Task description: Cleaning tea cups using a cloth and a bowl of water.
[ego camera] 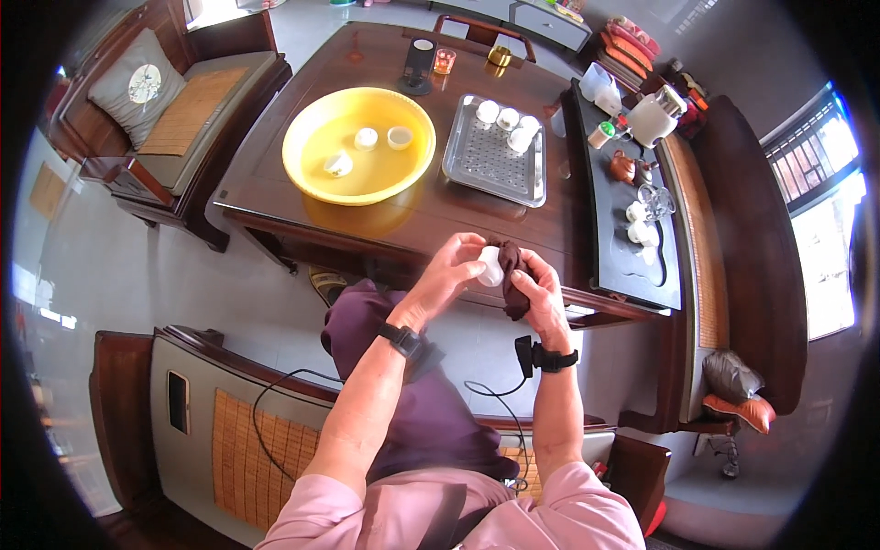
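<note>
Over the table's near edge, my left hand [447, 275] grips a small white teacup [491, 267] between thumb and fingers. My right hand [543, 292] holds a dark brown cloth [513, 278] against the cup's right side. Beyond them on the wooden table stands a yellow plastic basin [309, 187] with water and several white cups, one of them a teacup [399, 137] near its right side. To the right of the basin lies a perforated metal tray [481, 161], with several white cups [488, 111] grouped at its far end.
A black tea tray [619, 254] at the table's right holds a brown clay teapot [623, 167], an electric kettle [656, 117], glassware and cups. A black stand [416, 65] and a brass-coloured bowl [499, 56] stand at the back. Cables hang from both wrists. A phone [178, 402] lies on the seat.
</note>
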Motion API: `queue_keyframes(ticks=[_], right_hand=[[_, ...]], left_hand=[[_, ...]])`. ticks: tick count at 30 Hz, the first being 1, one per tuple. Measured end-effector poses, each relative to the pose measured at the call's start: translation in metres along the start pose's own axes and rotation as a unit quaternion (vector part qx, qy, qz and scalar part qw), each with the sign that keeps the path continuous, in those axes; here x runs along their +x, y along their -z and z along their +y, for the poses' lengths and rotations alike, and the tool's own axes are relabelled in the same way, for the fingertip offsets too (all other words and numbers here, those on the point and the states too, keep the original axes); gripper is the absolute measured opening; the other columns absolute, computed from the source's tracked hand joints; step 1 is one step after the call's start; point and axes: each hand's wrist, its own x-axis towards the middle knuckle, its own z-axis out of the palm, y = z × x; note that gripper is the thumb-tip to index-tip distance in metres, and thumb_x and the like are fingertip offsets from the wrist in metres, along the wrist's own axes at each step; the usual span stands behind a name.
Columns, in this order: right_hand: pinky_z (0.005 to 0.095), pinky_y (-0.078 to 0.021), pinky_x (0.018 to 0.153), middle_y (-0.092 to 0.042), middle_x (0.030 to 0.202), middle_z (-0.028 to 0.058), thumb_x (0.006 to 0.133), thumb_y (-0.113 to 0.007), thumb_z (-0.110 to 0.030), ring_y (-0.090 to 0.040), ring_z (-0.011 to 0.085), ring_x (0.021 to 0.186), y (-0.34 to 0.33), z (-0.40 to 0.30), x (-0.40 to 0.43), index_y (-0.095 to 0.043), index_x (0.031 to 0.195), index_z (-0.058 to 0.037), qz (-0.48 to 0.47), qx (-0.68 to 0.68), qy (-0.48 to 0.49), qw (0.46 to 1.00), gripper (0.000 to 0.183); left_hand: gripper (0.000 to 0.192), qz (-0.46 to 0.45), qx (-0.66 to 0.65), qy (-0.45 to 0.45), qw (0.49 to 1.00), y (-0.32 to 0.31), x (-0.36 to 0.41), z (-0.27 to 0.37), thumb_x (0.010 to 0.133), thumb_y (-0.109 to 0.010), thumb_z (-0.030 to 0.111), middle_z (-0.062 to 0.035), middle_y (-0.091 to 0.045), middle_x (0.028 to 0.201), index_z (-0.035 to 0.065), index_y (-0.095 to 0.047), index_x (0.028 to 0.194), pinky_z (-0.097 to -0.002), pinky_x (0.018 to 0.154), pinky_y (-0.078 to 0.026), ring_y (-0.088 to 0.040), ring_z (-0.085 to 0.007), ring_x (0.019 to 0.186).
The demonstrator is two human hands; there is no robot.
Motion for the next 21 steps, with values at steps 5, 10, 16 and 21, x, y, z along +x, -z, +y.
queue_keyframes(ticks=[5, 10, 16, 21], right_hand=[[0.0231, -0.0476, 0.082, -0.063, 0.1, 0.0013, 0.091, -0.065, -0.01, -0.058, 0.0088, 0.089, -0.016, 0.003, 0.002, -0.062, 0.112, -0.0009, 0.037, -0.069, 0.035, 0.996, 0.023], [0.0356, -0.0491, 0.089, -0.06, 0.108, 0.0136, 0.083, -0.071, -0.006, -0.06, 0.0267, 0.102, -0.017, 0.013, 0.004, -0.061, 0.107, 0.0021, 0.082, -0.323, 0.202, 0.921, 0.027], [0.0399, -0.0525, 0.085, -0.063, 0.103, 0.0179, 0.081, -0.076, -0.011, -0.065, 0.0355, 0.093, -0.032, 0.009, 0.0, -0.06, 0.11, -0.0001, 0.093, -0.44, 0.209, 0.868, 0.035], [0.0386, -0.0519, 0.082, -0.066, 0.098, 0.0158, 0.084, -0.074, -0.014, -0.066, 0.0328, 0.089, -0.036, 0.015, -0.001, -0.06, 0.114, 0.0001, 0.137, -0.402, 0.174, 0.888, 0.036]], left_hand=[[0.043, 0.023, -0.04, 0.024, 0.999, 0.008, 0.004, -0.005, 0.097, -0.063, 0.021, -0.0085, -0.062, 0.121, 0.0074, -0.049, 0.136, -0.0339, 0.092, -0.053, -0.064, -0.0186, 0.106], [0.046, 0.025, -0.061, 0.094, 0.993, -0.009, 0.0, 0.003, 0.102, -0.057, 0.027, -0.0087, -0.065, 0.121, 0.0087, -0.047, 0.143, -0.0344, 0.087, -0.057, -0.067, -0.0176, 0.102], [0.041, 0.031, -0.076, 0.054, 0.995, -0.002, 0.003, -0.003, 0.104, -0.053, 0.025, -0.0094, -0.064, 0.119, 0.007, -0.049, 0.141, -0.0344, 0.09, -0.055, -0.065, -0.0185, 0.103], [0.044, 0.021, -0.02, -0.032, 0.999, 0.001, 0.005, -0.005, 0.099, -0.061, 0.008, -0.0071, -0.065, 0.121, 0.0059, -0.05, 0.141, -0.0279, 0.091, -0.054, -0.063, -0.0145, 0.108]])
